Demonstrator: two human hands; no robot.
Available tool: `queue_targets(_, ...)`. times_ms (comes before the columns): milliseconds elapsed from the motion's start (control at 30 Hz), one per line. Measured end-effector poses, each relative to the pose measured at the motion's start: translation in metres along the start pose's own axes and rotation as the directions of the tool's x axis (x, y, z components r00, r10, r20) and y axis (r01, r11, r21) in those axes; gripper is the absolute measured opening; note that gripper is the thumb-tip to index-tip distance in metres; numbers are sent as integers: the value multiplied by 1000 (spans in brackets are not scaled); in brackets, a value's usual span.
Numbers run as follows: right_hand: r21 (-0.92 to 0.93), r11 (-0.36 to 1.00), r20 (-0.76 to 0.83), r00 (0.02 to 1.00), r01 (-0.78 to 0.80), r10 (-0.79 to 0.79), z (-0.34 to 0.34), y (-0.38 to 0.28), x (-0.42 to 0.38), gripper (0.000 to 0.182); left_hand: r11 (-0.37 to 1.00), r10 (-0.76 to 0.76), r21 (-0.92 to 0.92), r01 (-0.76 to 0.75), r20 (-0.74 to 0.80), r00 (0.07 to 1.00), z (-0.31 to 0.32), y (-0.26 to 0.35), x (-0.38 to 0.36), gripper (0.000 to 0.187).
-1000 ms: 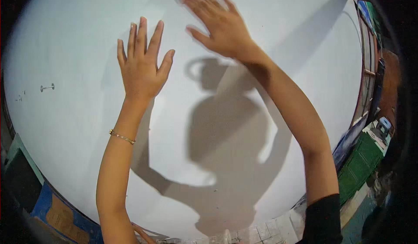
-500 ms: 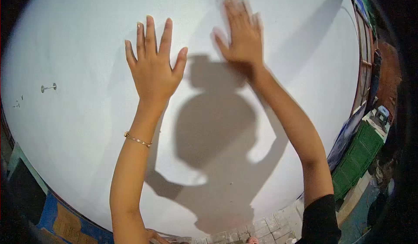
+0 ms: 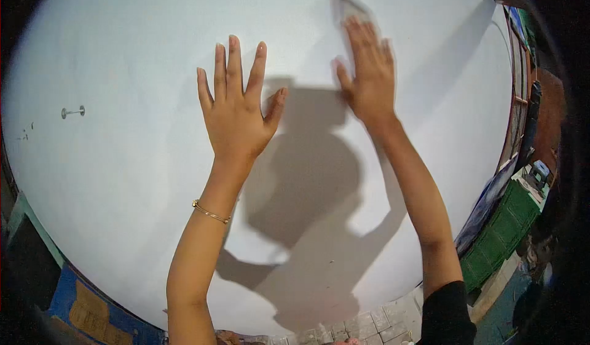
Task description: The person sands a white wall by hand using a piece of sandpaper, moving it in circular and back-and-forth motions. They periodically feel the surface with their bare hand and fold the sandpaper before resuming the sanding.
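My left hand (image 3: 236, 111) lies against a white wall (image 3: 135, 179), its fingers spread and nothing under them that I can see. A thin gold bracelet (image 3: 211, 212) circles that wrist. Higher up and to the right, my right hand (image 3: 372, 80) is on the wall too, slightly blurred. Beyond its fingertips shows a flat pale thing with a dark tip (image 3: 353, 5), pressed to the wall under the fingers; its kind is too smeared to make out. The shadow (image 3: 307, 173) of a head and arms falls between both arms.
A metal wall fitting (image 3: 73, 112) sticks out at the left. To the right are a window frame (image 3: 517, 93) and a green crate-like object (image 3: 501, 234) with small things on top. A blue board with brown patches (image 3: 92, 308) is at lower left; paving (image 3: 375, 323) shows below.
Both hands appear further right and lower in the view, while the camera has also shifted a little. My right hand keeps the pale thing under its fingers; my left fingers stay spread.
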State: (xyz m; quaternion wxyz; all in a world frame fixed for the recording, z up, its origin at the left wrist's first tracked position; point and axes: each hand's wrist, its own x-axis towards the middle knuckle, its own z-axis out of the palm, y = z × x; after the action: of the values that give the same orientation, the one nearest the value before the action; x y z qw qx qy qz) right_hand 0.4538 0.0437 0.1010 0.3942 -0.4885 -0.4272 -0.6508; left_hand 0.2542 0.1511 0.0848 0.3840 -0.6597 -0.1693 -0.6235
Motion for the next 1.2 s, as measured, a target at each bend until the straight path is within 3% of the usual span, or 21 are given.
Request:
queue_targets(33,-50,993,-62,992,-110,106,2,8,5,65,1000,-8,-13,9,20,1000,1,-2,-3,61)
queue_targets(133,35,999,-72,997,-22,25,13,-23,-11,68,999,-19,-29,20,33,999,4,-10,-7,62)
queue_targets(200,180,966,163,963,184,-214,-1,-43,-30,73,999,-23,-42,24,39,999,2,-11,-7,62)
queue_targets(267,176,972,184,964,159,-191,-7,-27,-19,66,999,-18,-31,19,33,999,5,-13,-8,62)
queue_targets(367,7,993,-111,987,-115,115,13,11,-4,57,1000,-16,-22,17,63,998,9,-16,-17,62)
queue_targets(400,-35,979,-109,974,-202,198,20,2,-5,59,1000,-18,-17,20,72,997,9,-22,-21,62)
queue_targets(467,42,999,-1,1000,-29,29,22,-29,-19,61,999,-6,-49,9,67,998,12,-27,-25,62)
queue_targets(500,249,968,129,989,44,-78,15,-47,-29,63,999,-7,-50,11,64,998,13,-29,-25,62)
queue_targets(533,244,956,156,966,162,-204,19,-47,-36,65,999,-11,-43,13,52,999,18,-25,-24,61)
queue_targets(600,166,977,187,968,137,-167,10,-33,-21,62,999,-7,-39,9,62,998,19,-27,-29,61)
queue_targets(733,-46,984,-149,975,-174,166,34,-11,-8,58,998,12,-54,-10,30,999,29,-30,-43,59)
queue_targets(800,152,988,1,1000,-15,15,33,-38,-27,63,998,21,-67,-19,30,999,29,-32,-45,59)
queue_targets(833,225,970,170,976,93,-133,29,-48,-34,68,998,15,-65,-12,42,999,28,-32,-43,59)
queue_targets(867,207,951,186,946,228,-267,35,-52,-43,68,998,10,-65,-6,62,998,28,-35,-44,59)
queue_targets(900,211,952,189,947,221,-261,36,-48,-42,68,998,14,-65,-10,68,998,27,-35,-45,59)
queue_targets(967,67,995,39,997,69,-72,41,-24,-28,67,998,21,-66,-17,50,999,30,-37,-47,59)
queue_targets(1033,11,990,-113,984,-137,138,43,-23,-22,62,997,11,-70,-8,45,999,34,-40,-53,60)
queue_targets(1067,10,991,-115,984,-134,135,46,-32,-26,62,997,7,-77,-3,43,999,35,-41,-55,61)
queue_targets(1133,130,991,64,998,12,-21,49,-68,-46,61,996,-9,-91,14,52,999,34,-44,-60,61)
queue_targets(1167,195,963,193,955,187,-224,47,-82,-55,62,994,-23,-104,29,58,998,35,-44,-62,61)
queue_targets(1200,245,921,207,912,302,-354,47,-87,-62,64,994,-20,-107,27,64,998,36,-46,-65,61)
